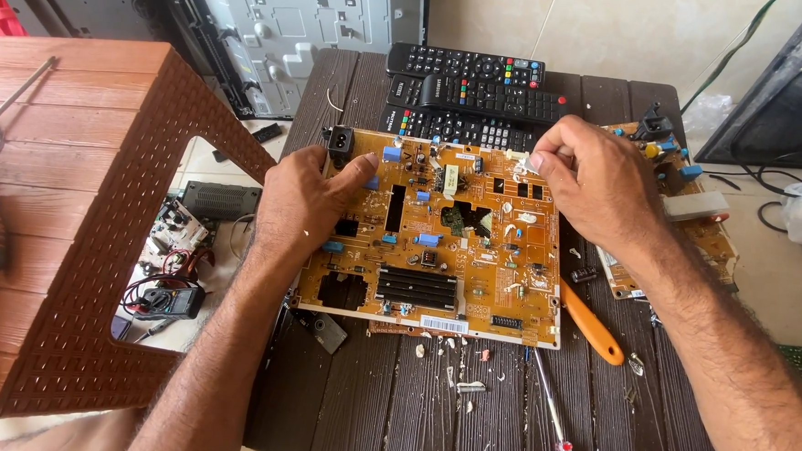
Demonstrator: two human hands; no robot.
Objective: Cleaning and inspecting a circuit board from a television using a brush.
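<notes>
Our left hand (306,202) grips the circuit board (437,241) at nine o'clock, mid-desk (410,400); our right hand (586,176) pinches a small piece at one o'clock. Tugging hard could crack it.

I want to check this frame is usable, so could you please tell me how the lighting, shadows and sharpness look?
Head view: even daylight, with no harsh glare on the circuit board; soft shadows lie under the left hand and right hand; board, hands and remote controls are sharp; the pale floor at the right looks rather bright; the stool at the left edge bows slightly from the wide lens.
</notes>
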